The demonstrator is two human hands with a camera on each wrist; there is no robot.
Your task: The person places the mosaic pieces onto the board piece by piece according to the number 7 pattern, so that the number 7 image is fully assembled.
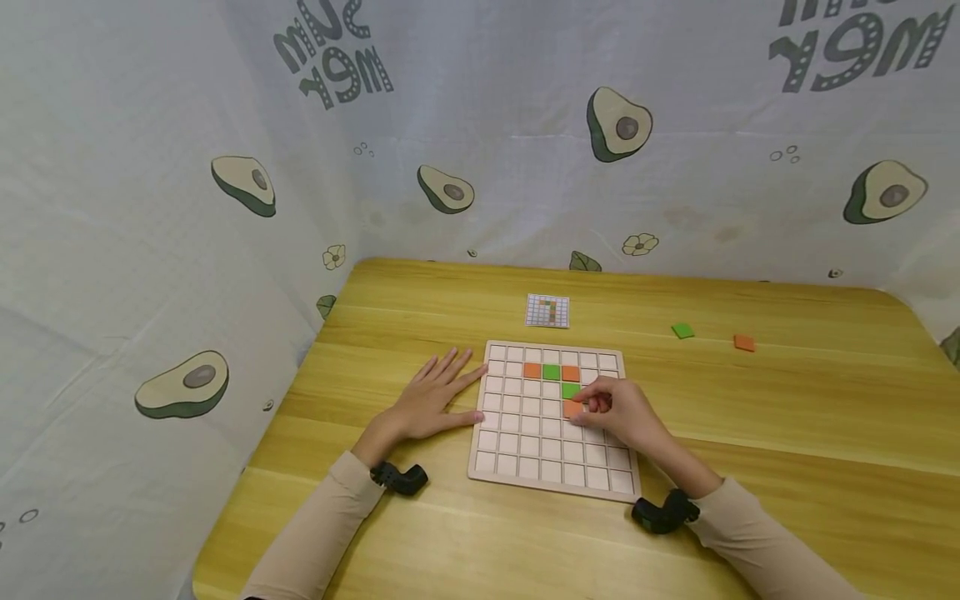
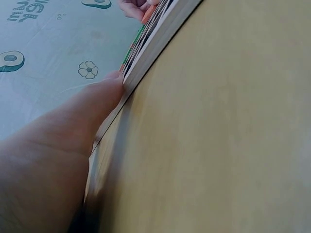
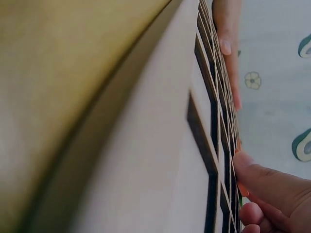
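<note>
A square wooden grid board (image 1: pixel 551 482) lies on the table. In its second row from the back sit an orange tile (image 1: pixel 532 370), a green tile (image 1: pixel 551 372) and another orange tile (image 1: pixel 571 373); a second green tile (image 1: pixel 571 390) is below the last one. My right hand (image 1: pixel 626 412) pinches one more orange tile (image 1: pixel 572 408) between thumb and fingers, at the cell in front of that green tile. My left hand (image 1: pixel 431 402) rests with spread fingers beside the board, its thumb (image 2: pixel 104 97) and forefinger touching the left edge.
Behind the board lies a small printed card (image 1: pixel 547 311) with a coloured grid pattern. A loose green tile (image 1: pixel 682 331) and a loose orange tile (image 1: pixel 744 342) are at the back right. A patterned curtain (image 1: pixel 525 125) hangs behind the wooden table (image 1: pixel 787 400).
</note>
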